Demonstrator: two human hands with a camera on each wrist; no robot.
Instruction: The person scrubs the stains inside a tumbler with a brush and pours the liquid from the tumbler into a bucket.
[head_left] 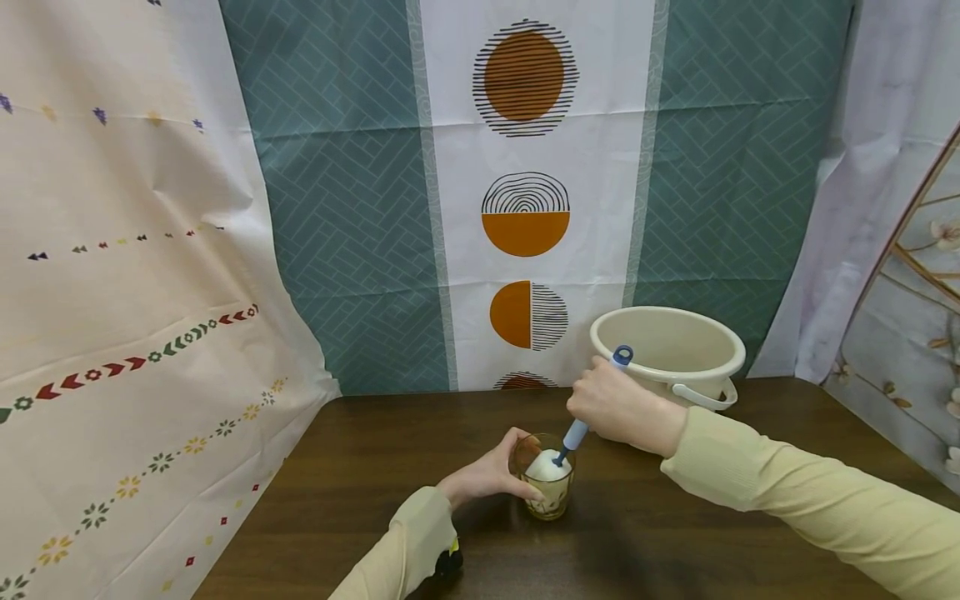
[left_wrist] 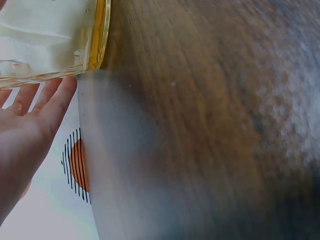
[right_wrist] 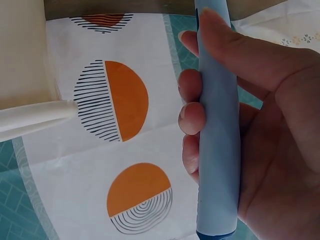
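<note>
In the head view, an amber glass (head_left: 553,502) stands over the brown table, and my left hand (head_left: 489,473) grips it from the left, thumb on the near side. Inside the glass sits the white sponge head (head_left: 547,467) of a cup-cleaning brush. My right hand (head_left: 618,407) holds that sponge brush by its light blue handle (right_wrist: 218,130), which slants down leftward into the glass. The right wrist view shows the fingers and thumb curled round the handle. Through the glass wall (left_wrist: 99,40) in the left wrist view, the white sponge shows, with fingers (left_wrist: 57,102) behind.
A cream bucket (head_left: 667,321) with a white carrying handle stands at the table's back right, just behind my right hand. The dark wooden table (head_left: 360,467) meets a patterned hanging cloth (head_left: 352,208) at the back. More cloth (head_left: 150,350) hangs along the left.
</note>
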